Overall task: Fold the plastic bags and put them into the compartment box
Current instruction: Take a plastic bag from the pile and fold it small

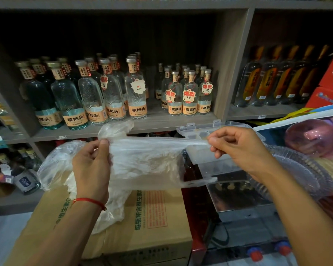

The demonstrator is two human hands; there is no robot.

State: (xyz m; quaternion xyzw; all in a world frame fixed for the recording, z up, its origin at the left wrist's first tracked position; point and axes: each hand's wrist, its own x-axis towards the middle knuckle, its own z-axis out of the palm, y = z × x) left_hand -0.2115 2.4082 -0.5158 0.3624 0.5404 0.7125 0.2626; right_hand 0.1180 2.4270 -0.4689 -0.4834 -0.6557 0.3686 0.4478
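The left hand (pixel 91 166) pinches the top edge of a plastic bag (pixel 144 162), and the right hand (pixel 236 148) pinches the opposite end, so the bag hangs stretched between them. It is thin, clear and wrinkled. Behind it the transparent compartment box (pixel 206 150) stands open. Below lies a cardboard carton (pixel 152 223) with green writing "每瓶所含维生素". On the shelf (pixel 161 122), bottles (pixel 136 93) read "粮把头" and "高粱白", with tags "爆款 15".

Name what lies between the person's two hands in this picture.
In the head view, a clear plastic bag stretches taut between the left hand and right hand, each pinching an end.
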